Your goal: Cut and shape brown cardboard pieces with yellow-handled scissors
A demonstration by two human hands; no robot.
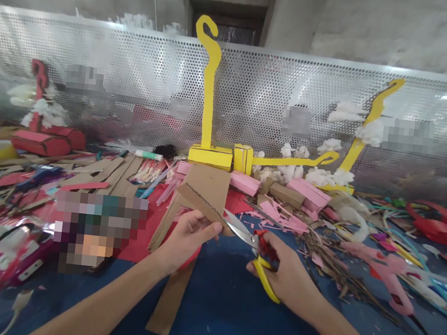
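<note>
My left hand [192,236] grips a piece of brown cardboard [207,190] by its lower edge, thumb on top. Its corrugated cut edge faces me. In my right hand [277,264] is a pair of scissors [245,235] with red and yellow handles. Their blades are parted and meet the right corner of the cardboard. Below my left hand, a cardboard strip [169,305] lies on the blue table. Another folded cardboard piece [163,225] rests just left of that hand, over a red sheet [136,233].
Yellow hooked paper shapes [209,96] stand against a perforated metal panel [137,73]. Pink boxes [310,195] and scraps lie behind my hands. At right is a pink glue gun [388,267] with a cord; a dark blue glue gun [39,176] lies left among cardboard offcuts.
</note>
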